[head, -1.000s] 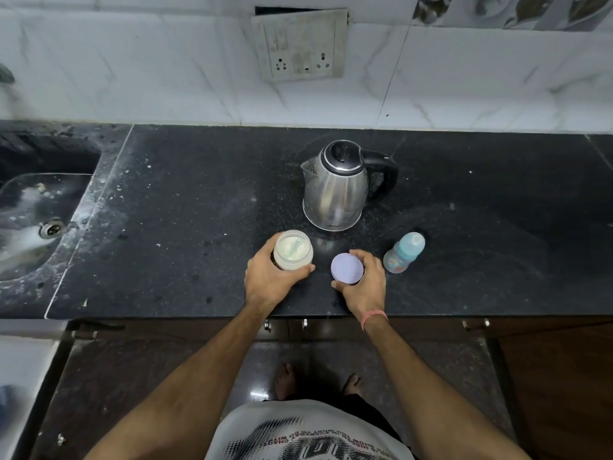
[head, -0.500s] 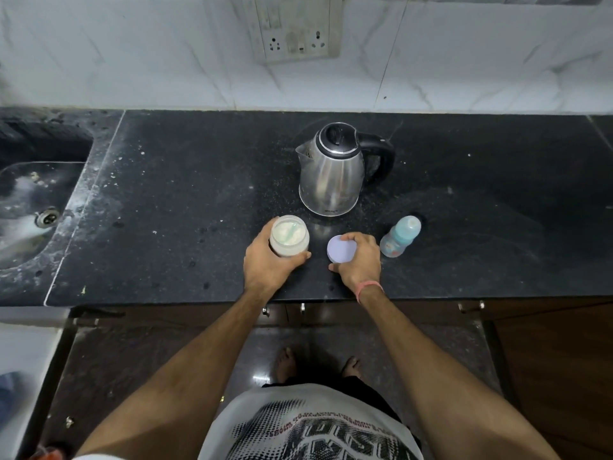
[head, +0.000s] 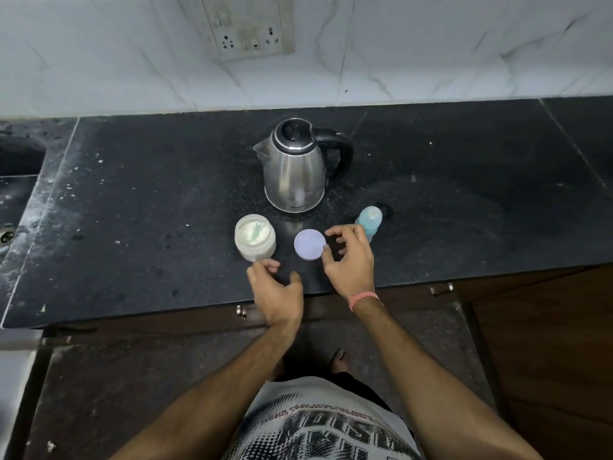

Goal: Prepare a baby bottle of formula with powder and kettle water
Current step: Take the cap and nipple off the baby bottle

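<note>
An open jar of white powder (head: 254,240) with a pale scoop inside stands on the black counter (head: 132,227). Its lilac lid (head: 309,244) lies flat to the right of it. A steel kettle (head: 295,167) with a black handle stands behind them. A small baby bottle (head: 371,220) with a blue cap stands at the right. My left hand (head: 277,290) hovers just in front of the jar, fingers loosely curled, holding nothing. My right hand (head: 348,257) hangs beside the lid with relaxed fingers, empty, partly covering the bottle's base.
A sink (head: 13,207) lies at the far left edge. A wall socket (head: 248,28) sits on the white tiles above the kettle. The counter's front edge runs just under my wrists, with cupboard handles (head: 441,288) below.
My left hand let go of the jar and drew back toward the counter edge. My right hand released the lid and lifted off to its right. The camera tilted down and closer.
</note>
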### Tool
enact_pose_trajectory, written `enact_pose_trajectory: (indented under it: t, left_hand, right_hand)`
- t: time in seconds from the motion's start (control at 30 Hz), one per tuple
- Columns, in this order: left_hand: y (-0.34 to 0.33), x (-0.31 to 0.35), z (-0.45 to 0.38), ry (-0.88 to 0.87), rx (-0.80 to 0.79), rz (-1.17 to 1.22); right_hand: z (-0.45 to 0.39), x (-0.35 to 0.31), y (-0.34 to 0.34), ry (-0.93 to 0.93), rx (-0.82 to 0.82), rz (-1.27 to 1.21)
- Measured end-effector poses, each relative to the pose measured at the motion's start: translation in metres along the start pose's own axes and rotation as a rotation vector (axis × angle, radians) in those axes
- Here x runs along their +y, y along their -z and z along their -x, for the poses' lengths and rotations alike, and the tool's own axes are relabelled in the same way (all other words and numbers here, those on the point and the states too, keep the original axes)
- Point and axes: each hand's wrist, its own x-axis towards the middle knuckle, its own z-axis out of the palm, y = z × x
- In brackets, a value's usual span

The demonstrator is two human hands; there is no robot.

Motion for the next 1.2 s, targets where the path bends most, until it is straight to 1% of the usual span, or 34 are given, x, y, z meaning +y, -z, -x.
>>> enact_pose_trajectory:
  t: [0.07,0.13,0.2,0.23,0.3,0.4,0.53,0.63,0.77,0.83,0.87,0.93,1.0,1.07,1.1,1.2]
  left_hand:
    - [-0.018,0.017,0.008,-0.071,-0.09,0.02]
    - [-0.036,0.036,0.009,-0.12,-0.231,0.034]
    - [-0.053,0.057,0.005,-0.114,-0.398,0.022]
    - [-0.062,0.068,0.003,-0.098,-0.467,0.0]
    - [-0.08,0.087,-0.001,-0.115,-0.526,-0.065]
    - [-0.098,0.106,-0.004,-0.214,-0.565,-0.161]
    - [-0.103,0.112,-0.01,-0.239,-0.542,-0.212]
    - [-0.105,0.102,-0.012,-0.32,-0.542,-0.277]
    - [-0.106,0.102,-0.007,-0.342,-0.526,-0.296]
    - [-0.106,0.101,-0.007,-0.316,-0.51,-0.305]
    - [-0.106,0.103,-0.007,-0.306,-0.506,-0.303]
    - [-0.107,0.104,-0.006,-0.306,-0.511,-0.31]
    - [-0.107,0.104,-0.007,-0.301,-0.527,-0.329]
    - [-0.108,0.099,-0.009,-0.31,-0.54,-0.336]
    - [-0.108,0.096,-0.011,-0.321,-0.551,-0.33]
    - [-0.11,0.088,-0.016,-0.357,-0.578,-0.318]
  right_hand:
    - [-0.008,-0.004,0.017,0.024,0.108,-0.005]
    - [-0.017,-0.004,0.034,0.041,0.211,-0.01]
    - [-0.028,0.001,0.051,0.03,0.263,0.002]
    - [-0.034,0.004,0.058,0.008,0.262,0.03]
    - [-0.046,0.013,0.067,-0.062,0.199,0.1]
    - [-0.061,0.023,0.077,-0.113,0.011,0.131]
    - [-0.075,0.027,0.088,-0.03,-0.127,0.213]
    - [-0.082,0.03,0.092,0.078,-0.244,0.279]
    - [-0.094,0.036,0.106,0.093,-0.511,0.197]
    - [-0.106,0.032,0.111,0.041,-0.663,0.147]
    - [-0.113,0.028,0.112,0.011,-0.716,0.169]
    - [-0.118,0.023,0.109,-0.013,-0.748,0.334]
    - [-0.118,0.024,0.105,0.026,-0.652,0.494]
    - [-0.117,0.026,0.102,0.108,-0.557,0.504]
    - [-0.118,0.026,0.104,0.141,-0.564,0.486]
    - [-0.129,0.024,0.115,0.22,-0.704,0.493]
